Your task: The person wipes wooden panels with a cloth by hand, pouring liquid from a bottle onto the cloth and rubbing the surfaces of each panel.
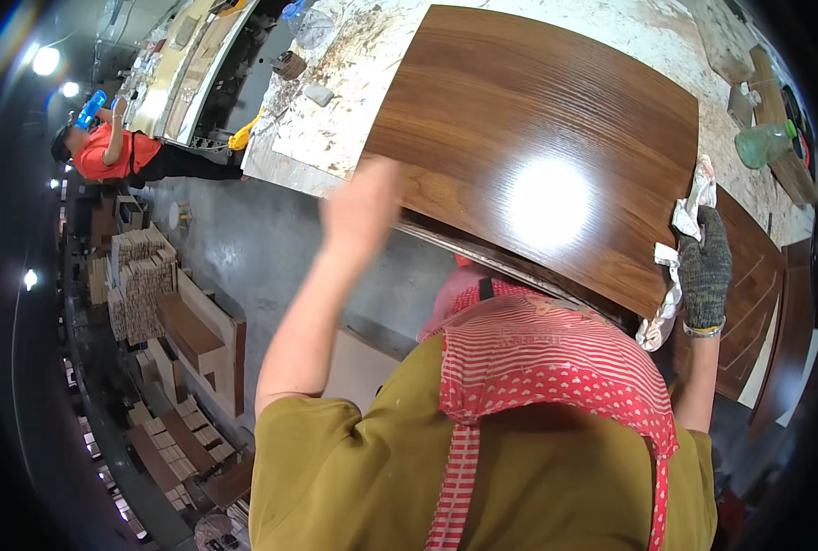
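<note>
A glossy brown wooden panel (519, 119) with dark grain lies on the worktable in front of me, with bright glare near its middle. My left hand (363, 207), bare and smeared by motion, is at the panel's left near corner; whether it touches the wood or holds anything is unclear. At the panel's right edge, my right hand (705, 275) wears a dark grey knitted glove. Its fingers are closed on a crumpled white rag (695, 202), whose ends hang out beside the glove and along the panel's edge.
The paint-stained worktable (335, 55) bears a green plastic bottle (765, 144) at right and a small block (318, 95) at left. More brown panels (744, 285) stand on the right. Wood pieces (142, 285) are stacked at left, where a person (110, 151) holds a blue bottle.
</note>
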`<state>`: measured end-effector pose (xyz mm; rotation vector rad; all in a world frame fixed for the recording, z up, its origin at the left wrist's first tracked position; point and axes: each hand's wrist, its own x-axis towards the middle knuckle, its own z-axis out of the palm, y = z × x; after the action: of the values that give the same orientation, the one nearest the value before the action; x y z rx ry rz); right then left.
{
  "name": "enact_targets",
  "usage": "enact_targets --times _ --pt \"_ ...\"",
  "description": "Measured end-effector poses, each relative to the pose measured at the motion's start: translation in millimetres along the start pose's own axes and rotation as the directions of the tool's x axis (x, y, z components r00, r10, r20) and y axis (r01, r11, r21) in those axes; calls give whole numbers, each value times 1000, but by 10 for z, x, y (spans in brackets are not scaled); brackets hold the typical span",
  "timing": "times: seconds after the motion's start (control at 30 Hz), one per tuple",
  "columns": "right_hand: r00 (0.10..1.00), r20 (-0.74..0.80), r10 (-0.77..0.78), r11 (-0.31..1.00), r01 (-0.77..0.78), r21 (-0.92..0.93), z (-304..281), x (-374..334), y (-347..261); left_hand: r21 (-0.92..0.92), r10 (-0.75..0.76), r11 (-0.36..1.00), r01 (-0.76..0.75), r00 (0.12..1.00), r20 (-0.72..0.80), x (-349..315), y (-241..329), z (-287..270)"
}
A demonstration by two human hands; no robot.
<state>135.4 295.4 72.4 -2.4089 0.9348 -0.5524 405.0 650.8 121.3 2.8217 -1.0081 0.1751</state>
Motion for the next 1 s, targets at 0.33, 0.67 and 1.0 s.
enact_targets --times 0.33,0.67,1.0 --pt "999 -3 -43 999 43 16 -9 6 -114 -69 441 896 -440 898 1 273 869 303" --pt "999 -44 -16 999 17 27 -10 -55 -169 -139 305 933 -331 935 -179 1457 349 317" --pt "996 -69 53 993 -46 105 90 -124 -56 -20 114 993 -119 981 -155 2240 136 448"
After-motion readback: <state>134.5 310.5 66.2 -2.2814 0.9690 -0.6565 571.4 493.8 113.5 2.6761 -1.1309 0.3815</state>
